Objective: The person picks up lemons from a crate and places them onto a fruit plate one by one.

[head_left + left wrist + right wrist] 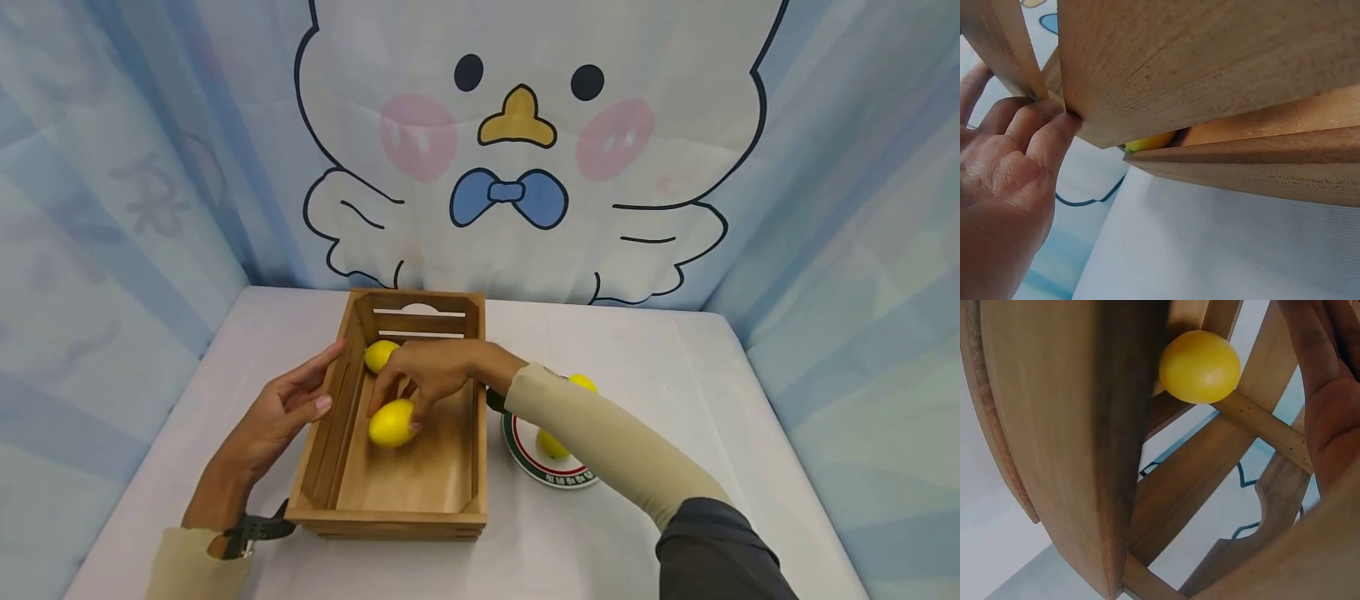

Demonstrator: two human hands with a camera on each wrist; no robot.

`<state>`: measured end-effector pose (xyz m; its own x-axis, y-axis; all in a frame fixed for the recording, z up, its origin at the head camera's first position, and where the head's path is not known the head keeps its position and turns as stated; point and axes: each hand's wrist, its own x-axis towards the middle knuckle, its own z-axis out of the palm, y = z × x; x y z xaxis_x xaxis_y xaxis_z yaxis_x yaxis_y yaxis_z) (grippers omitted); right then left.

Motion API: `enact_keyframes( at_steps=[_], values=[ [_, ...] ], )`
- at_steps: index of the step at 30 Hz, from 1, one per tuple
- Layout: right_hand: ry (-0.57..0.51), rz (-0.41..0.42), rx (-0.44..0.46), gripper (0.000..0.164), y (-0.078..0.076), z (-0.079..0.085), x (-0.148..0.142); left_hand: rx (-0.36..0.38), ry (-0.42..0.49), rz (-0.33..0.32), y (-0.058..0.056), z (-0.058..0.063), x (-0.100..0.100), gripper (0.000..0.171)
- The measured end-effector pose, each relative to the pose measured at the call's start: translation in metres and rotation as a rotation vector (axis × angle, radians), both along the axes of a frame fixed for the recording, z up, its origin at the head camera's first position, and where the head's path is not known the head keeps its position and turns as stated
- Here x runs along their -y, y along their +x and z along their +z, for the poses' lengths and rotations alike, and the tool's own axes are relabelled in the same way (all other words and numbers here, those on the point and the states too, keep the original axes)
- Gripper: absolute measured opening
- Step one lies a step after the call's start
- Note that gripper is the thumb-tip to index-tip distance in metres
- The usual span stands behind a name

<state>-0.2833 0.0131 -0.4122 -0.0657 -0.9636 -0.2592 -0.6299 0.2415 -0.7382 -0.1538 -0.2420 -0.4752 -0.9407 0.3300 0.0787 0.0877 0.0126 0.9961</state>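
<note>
"Crate (405, 527), slatted wood, left of the frame's centre, long sides running up the frame. Next?"

"Plate (566, 481), banded rim, right of the crate, partly covered by the sleeve (607, 446). Plate lemon (553, 446) shows below the cuff."

"Hands?"

"Left hand (288, 408), lower left of the frame: fingers loosely extended, touching the crate's left wall. Right hand (435, 371), near the frame's middle: in over the right wall, thumb and fingertips pinching the held lemon (391, 423) from above."

"Its lie?"

"Inside the crate, just below the right hand's palm, long axis roughly left to right across the frame. Deciding relation, I judge: fruit to crate floor (412, 487). Contact: cannot tell."

"Nearer hand?"

"Right, touching it. Left is off to the left, side wall between."

"Remaining?"

"Far lemon (381, 356), further up the frame, near the crate's upper left corner, apart from the held one."
</note>
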Motion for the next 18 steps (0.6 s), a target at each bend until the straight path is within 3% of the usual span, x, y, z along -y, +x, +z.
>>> enact_keyframes(
  at_steps=[5,18],
  values=[
    [-0.02,-0.008,-0.029,0.053,0.002,0.002,-0.001,-0.007,0.003,-0.004,0.0,0.0,0.0,0.068],
    [-0.078,-0.036,0.019,0.054,0.01,0.013,-0.008,-0.018,0.014,-0.021,0.001,0.002,0.002,0.067]
  ],
)
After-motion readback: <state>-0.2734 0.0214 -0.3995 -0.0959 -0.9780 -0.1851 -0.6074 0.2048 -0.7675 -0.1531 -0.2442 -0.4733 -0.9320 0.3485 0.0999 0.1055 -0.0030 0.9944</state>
